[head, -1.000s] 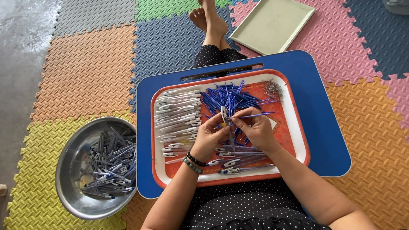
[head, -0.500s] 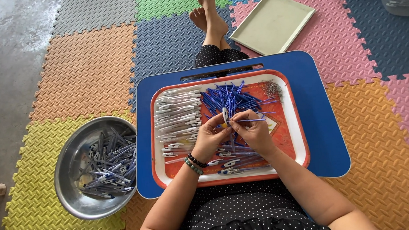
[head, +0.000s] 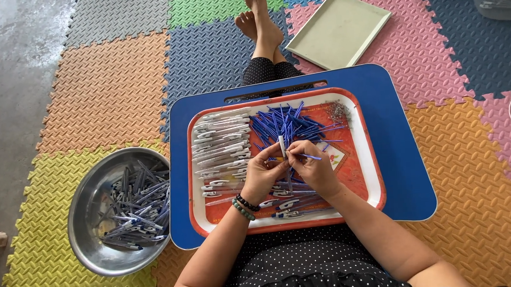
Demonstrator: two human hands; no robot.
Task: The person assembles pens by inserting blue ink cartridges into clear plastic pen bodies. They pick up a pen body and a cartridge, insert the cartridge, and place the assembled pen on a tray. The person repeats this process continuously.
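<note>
A steel bowl [head: 119,213] of finished pens is sitting just off the blue desk's [head: 403,155] left edge. Over the orange tray [head: 361,174], the left hand [head: 262,174] is pinching a white pen barrel [head: 281,145]; the right hand [head: 313,170] is pinching a blue refill [head: 310,156] beside it, the tray's right part lying bare.

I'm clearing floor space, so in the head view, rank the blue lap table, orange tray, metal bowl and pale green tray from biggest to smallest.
1. blue lap table
2. orange tray
3. metal bowl and pale green tray: they look alike in size, and the green tray lies farther from the camera, so I won't rank them.
</note>
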